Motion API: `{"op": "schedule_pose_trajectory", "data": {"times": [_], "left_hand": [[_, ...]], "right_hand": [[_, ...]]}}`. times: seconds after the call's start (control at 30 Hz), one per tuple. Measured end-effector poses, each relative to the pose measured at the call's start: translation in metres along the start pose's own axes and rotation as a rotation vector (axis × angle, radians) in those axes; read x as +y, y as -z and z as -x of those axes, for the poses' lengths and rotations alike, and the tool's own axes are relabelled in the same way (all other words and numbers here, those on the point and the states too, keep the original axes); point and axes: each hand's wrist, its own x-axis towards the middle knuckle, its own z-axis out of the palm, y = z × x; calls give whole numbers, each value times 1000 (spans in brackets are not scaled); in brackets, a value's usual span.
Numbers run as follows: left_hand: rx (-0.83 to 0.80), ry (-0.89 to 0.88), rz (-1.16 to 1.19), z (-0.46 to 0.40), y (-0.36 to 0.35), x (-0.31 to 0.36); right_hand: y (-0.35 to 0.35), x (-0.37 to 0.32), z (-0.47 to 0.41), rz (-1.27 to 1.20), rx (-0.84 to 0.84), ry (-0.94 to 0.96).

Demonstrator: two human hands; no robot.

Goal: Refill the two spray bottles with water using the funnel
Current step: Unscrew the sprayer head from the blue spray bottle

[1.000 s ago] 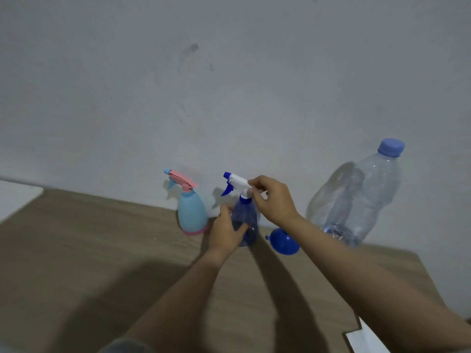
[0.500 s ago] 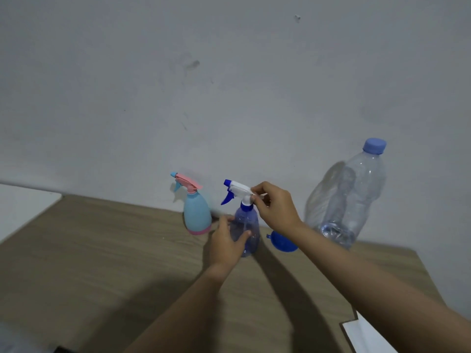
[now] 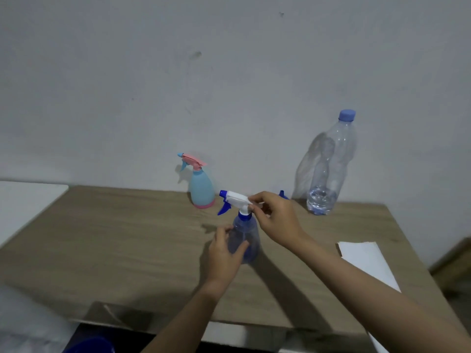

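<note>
A translucent blue spray bottle with a white and blue trigger head stands near the middle of the wooden table. My left hand wraps around its body. My right hand pinches the white trigger head at the neck. A light blue spray bottle with a pink head stands by the wall behind. The blue funnel is mostly hidden behind my right hand; only a tip shows. A large clear water bottle with a blue cap stands at the right, with a little water at the bottom.
A white sheet of paper lies on the table's right side. A white surface adjoins the table on the left. A blue round object shows below the table's front edge.
The blue spray bottle has come toward me, away from the wall and the funnel, both hands still on it. The camera has tilted down, showing more of the table.
</note>
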Motion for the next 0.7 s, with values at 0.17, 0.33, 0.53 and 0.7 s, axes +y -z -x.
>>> {"op": "schedule_pose_trajectory", "data": {"times": [0.17,0.33,0.53,0.7], "left_hand": [[-39,10,-31,15,1,-4],[-41,16,-38,15,1,0],[-71,28,37,12,3,2],[-45,-2,59,9,2,-9]], "right_hand": [[-9,-4,23,-6,21,-101],[-24,-13,38,-267,202,-395],[-45,-12,40,-299,234,-507],[-53,-10,36,-221,246,-522]]}}
